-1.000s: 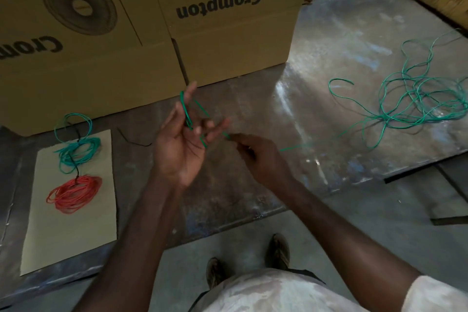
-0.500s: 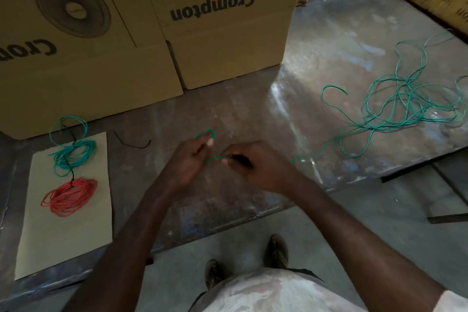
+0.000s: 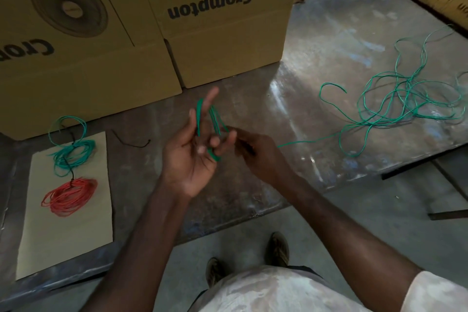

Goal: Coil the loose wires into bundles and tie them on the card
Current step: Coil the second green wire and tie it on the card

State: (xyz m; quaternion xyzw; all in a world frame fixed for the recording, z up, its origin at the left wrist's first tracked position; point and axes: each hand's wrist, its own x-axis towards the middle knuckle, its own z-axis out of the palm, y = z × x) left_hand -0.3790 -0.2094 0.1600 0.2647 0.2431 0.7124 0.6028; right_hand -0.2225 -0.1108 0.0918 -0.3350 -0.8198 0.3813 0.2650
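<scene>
The green wire (image 3: 395, 99) lies in a loose tangle near the right edge of the metal table (image 3: 316, 40), and one strand runs from it across the surface to the hands above the front edge. A few turns of it loop around the spread fingers of the left hand (image 3: 193, 157), palm up, with the index finger straight and the others bent. The right hand (image 3: 255, 152) pinches the strand just beside those fingers; its fingertips are blurred and partly hidden. On the card (image 3: 76, 240) at the front left corner lie a green bundle (image 3: 73, 157) and a red bundle (image 3: 69, 196), joined by a dark tie whose knot is hard to make out. Two cardboard boxes (image 3: 220, 20) stand along the back edge, cut off at the top.
</scene>
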